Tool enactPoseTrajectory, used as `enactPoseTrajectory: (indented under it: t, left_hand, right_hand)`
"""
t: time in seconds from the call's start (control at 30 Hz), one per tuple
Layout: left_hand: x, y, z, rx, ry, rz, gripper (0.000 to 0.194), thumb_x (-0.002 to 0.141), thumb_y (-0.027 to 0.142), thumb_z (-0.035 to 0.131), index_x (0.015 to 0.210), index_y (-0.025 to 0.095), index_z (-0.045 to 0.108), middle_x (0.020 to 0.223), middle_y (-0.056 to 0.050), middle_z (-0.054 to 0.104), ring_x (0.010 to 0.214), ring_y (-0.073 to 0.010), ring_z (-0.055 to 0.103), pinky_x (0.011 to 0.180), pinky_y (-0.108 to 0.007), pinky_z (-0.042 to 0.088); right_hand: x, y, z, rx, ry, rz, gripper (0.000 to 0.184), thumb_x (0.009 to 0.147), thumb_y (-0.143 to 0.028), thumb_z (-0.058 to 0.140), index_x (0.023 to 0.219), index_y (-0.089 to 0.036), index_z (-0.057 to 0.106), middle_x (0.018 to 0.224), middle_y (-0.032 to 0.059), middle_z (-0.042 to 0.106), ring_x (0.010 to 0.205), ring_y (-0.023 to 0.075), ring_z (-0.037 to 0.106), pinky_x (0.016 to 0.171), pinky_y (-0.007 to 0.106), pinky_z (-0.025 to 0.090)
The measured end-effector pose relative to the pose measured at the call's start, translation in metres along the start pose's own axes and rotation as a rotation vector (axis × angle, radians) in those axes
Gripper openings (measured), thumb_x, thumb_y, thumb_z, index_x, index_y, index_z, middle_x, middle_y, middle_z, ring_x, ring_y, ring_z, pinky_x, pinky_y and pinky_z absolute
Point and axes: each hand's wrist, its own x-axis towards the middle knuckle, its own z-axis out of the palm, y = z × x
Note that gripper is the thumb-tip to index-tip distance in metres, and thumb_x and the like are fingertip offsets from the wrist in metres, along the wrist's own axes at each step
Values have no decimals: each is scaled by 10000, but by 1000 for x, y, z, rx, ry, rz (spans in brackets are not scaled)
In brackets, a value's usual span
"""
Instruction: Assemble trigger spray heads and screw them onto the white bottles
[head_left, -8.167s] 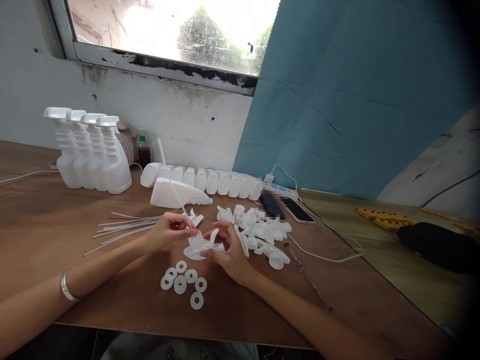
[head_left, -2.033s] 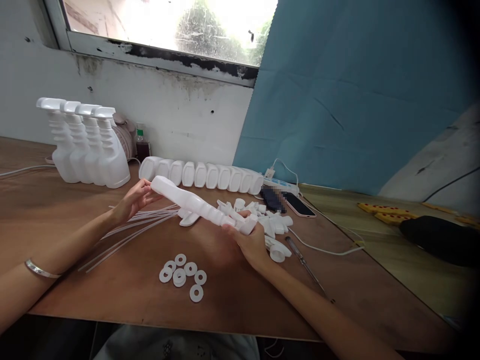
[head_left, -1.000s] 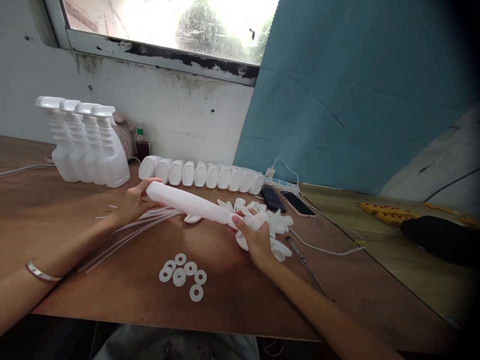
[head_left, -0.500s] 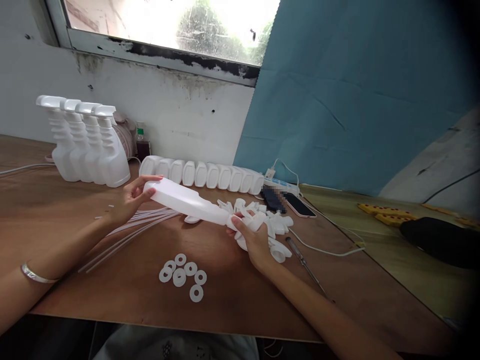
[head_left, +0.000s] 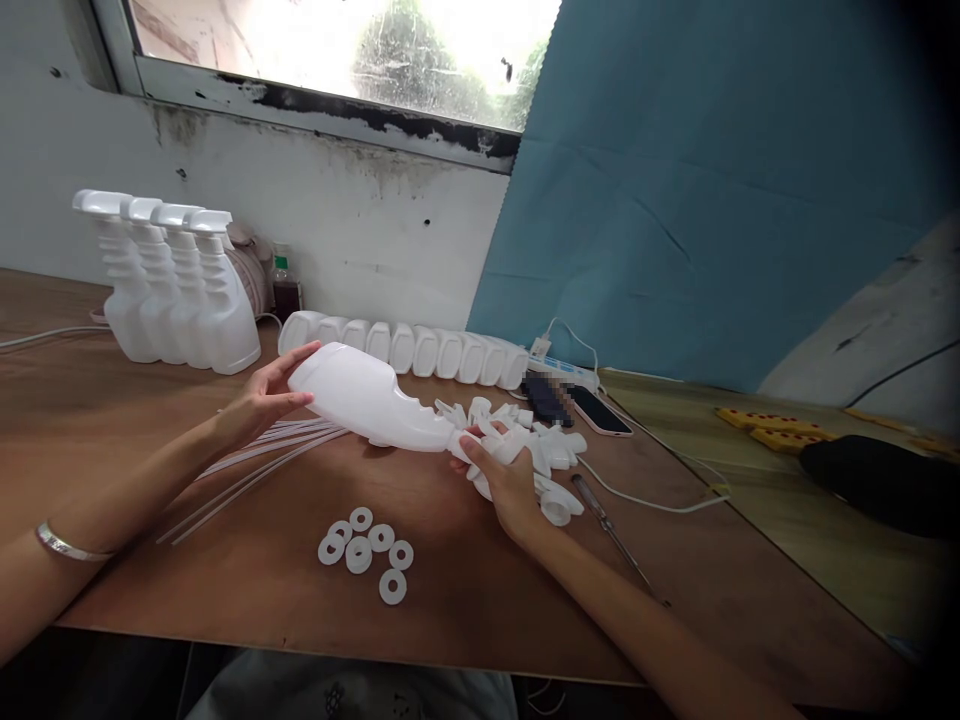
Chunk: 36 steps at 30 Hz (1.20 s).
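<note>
A white spray bottle (head_left: 364,392) lies sideways in the air between both hands, its base to the left and its neck to the right. My left hand (head_left: 274,393) grips the base between thumb and fingers. At the neck, my right hand (head_left: 506,475) is closed around a white trigger spray head, partly hidden by the fingers. Just behind that hand is a pile of loose white spray heads (head_left: 559,447). Several flat white washers (head_left: 381,538) lie on the table below the bottle. Thin white tubes (head_left: 259,475) fan out under my left hand.
Several finished-looking spray bottles (head_left: 176,290) stand at the left. A row of white bottles (head_left: 425,352) lies along the wall, bases outward. To the right are a phone (head_left: 600,410), a power strip (head_left: 562,372), a cable and a screwdriver (head_left: 611,535). A dark bottle (head_left: 286,290) stands behind.
The bottle has rolled about its long axis, so its broad side now faces me. My left hand has turned with its fingers more spread at the base; my right hand stays at the neck.
</note>
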Motion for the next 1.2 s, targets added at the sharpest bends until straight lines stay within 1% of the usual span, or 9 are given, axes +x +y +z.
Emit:
enactPoseTrajectory:
  t: [0.13,0.23,0.37,0.53,0.7,0.83,0.93,1.07,1.2]
  left_hand:
    - [3,-3,-2,90,15,93,799,601,248,753,1317,276,401,1436,-56,344,1300,-292,319,943,-360,465]
    - [6,-6,-7,131,45,88,807,571,242,769,1297,303,423,1342,-59,457,1221,-295,421,858,-395,517]
    - [9,-14,-13,181,100,101,758,549,226,776,1243,321,488,1146,-31,570,1116,-262,505,909,-440,486]
    - [8,-22,-14,249,140,61,690,531,255,787,1179,306,556,1026,-36,588,907,-249,593,784,-447,545]
    - [9,-22,-11,327,161,90,553,517,255,792,1046,277,630,969,-32,574,944,-248,558,760,-398,560]
    - [8,-18,-7,393,212,112,547,522,270,781,1030,225,587,994,-52,572,881,-226,563,727,-406,558]
    - [6,-14,-3,434,252,123,499,536,295,770,969,184,548,942,-55,579,839,-217,570,714,-417,548]
    - [2,-9,2,469,287,129,433,578,340,752,902,195,503,864,-35,567,805,-223,591,694,-412,541]
    - [0,-6,5,490,319,142,438,590,391,738,883,221,460,899,-28,554,810,-228,606,707,-403,536]
  right_hand:
    - [0,0,0,-3,7,-4,330,623,-393,743,795,-169,572,613,-9,637,502,149,606,513,271,500]
    - [0,-2,0,-12,9,-7,321,623,-399,736,781,-175,571,607,-10,636,498,154,604,516,283,504]
    - [-1,-6,1,-32,12,-16,305,629,-391,729,777,-177,570,589,-14,638,500,149,600,535,282,505]
    - [-1,-6,1,-42,11,-15,304,628,-381,730,781,-178,563,576,-16,642,505,149,602,530,274,496]
    - [-2,-8,1,-54,21,-20,297,624,-377,728,773,-187,554,598,-26,640,516,147,605,554,285,509]
    - [-2,-8,2,-67,6,-18,303,618,-379,727,767,-188,546,601,-23,636,527,149,605,561,287,509]
    - [-2,-7,2,-71,-4,-13,312,614,-384,728,765,-184,542,625,-23,632,524,139,600,564,282,507]
    - [-1,-5,1,-77,-15,-12,317,615,-385,729,769,-181,541,629,-23,626,528,136,599,568,276,498]
    - [-1,-5,0,-86,-22,-15,311,625,-383,726,777,-187,540,599,-25,624,530,142,599,575,278,494]
